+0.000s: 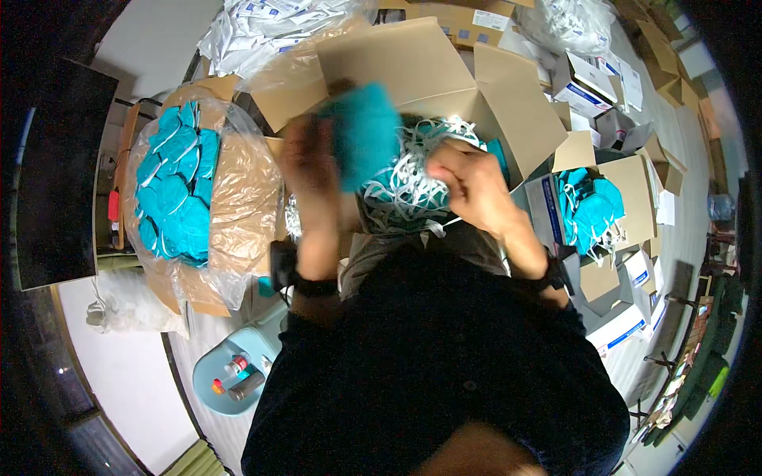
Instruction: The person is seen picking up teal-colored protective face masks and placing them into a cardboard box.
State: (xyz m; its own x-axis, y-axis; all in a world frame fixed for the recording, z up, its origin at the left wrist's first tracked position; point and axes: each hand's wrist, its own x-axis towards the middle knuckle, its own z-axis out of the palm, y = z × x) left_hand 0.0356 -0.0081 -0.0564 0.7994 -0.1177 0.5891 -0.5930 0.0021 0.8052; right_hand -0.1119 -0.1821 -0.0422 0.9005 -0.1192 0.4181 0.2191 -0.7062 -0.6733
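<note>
A teal face mask [367,131], blurred by motion, is in my left hand [311,155] over the left side of an open cardboard box [389,59]. The hand is smeared too, but it closes on the mask's left edge. Inside the box lies a tangle of white elastic straps [409,178] with teal masks partly showing beneath. My right hand [476,182] is over the straps on the right, its fingers curled together. Whether a strap is pinched in them is hidden.
On the left stands a plastic-lined carton [246,190] with stacked teal masks [176,186]. A smaller box [635,194] on the right holds more masks [591,206]. White cartons [583,83] lie at the far right. A light-blue tub [214,369] with a bottle stands lower left.
</note>
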